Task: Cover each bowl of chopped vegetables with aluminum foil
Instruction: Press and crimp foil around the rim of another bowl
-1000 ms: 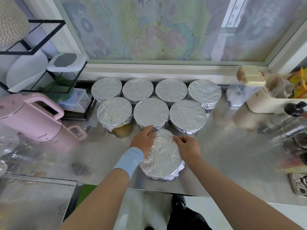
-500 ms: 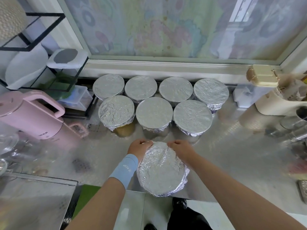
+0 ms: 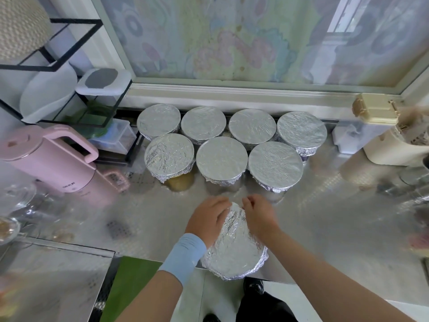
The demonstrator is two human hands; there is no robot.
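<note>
Gripping with curled fingers, the left hand (image 3: 207,220) and right hand (image 3: 260,217) clasp the far rim of the foil-wrapped bowl (image 3: 234,254). Its crinkled silver cover is tucked down all round, and it sits at the steel counter's (image 3: 325,228) near edge. Beyond, seven foil-covered bowls (image 3: 221,158) stand in two touching rows.

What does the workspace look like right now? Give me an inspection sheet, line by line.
Surface: steel counter, shiny and patterned.
Job's things: seven foil-covered bowls in two rows by the window; front bowl, foil on, near the counter's front edge.
Clutter: pink kettle and black rack at left; cream container and beige box at right.
Grips: left hand and right hand both curl over the front bowl's far rim.
Cables: nothing seen.
Surroundings: window with patterned film behind.
</note>
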